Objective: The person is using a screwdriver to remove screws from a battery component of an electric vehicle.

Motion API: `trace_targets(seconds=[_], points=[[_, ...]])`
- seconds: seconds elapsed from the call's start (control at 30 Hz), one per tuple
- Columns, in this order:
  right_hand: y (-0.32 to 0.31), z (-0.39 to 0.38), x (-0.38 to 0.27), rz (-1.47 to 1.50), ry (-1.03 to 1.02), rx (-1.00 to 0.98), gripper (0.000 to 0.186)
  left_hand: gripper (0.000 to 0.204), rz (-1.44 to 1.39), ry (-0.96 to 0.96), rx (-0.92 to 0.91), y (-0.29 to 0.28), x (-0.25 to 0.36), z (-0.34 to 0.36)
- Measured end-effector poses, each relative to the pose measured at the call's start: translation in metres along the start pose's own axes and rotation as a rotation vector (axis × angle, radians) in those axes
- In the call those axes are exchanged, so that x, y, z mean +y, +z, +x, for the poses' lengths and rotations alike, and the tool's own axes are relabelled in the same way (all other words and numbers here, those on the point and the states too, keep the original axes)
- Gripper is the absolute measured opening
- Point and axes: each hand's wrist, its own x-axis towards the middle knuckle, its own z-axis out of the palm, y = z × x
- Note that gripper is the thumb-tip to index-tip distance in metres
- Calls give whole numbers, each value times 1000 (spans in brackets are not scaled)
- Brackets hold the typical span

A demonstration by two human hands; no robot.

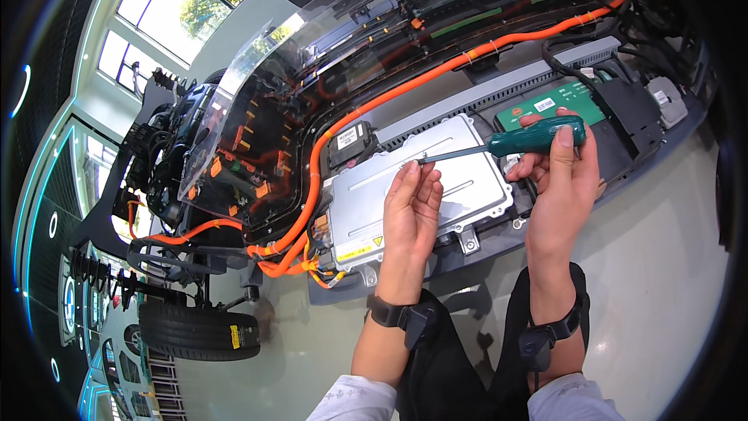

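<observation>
My right hand (562, 168) is wrapped round the green handle of a screwdriver (538, 137). The shaft points left and lies nearly level above a silver metal box (460, 187). Its tip meets the pinched thumb and fingertips of my left hand (415, 206). Something small and dark shows at those fingertips, too small to name. Beneath both hands, the flat ribbed lid of the silver box carries a yellow warning label near its lower left corner.
A thick orange cable (389, 93) curves along the chassis, beside a clear cover (257, 101). A green board (557, 107) and black housing (627, 113) lie right of the box. A tyre (199, 331) stands at lower left. A small black module (352, 143) sits behind the box.
</observation>
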Motion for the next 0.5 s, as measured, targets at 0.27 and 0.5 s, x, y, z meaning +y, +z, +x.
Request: trace_targets(seconds=[0.27, 0.5], points=[[2, -1, -1, 9, 8, -21, 26, 15, -19, 10, 0, -2, 2, 3], [4, -4, -3, 32, -9, 11, 28, 21, -13, 31, -14, 5, 0, -4]])
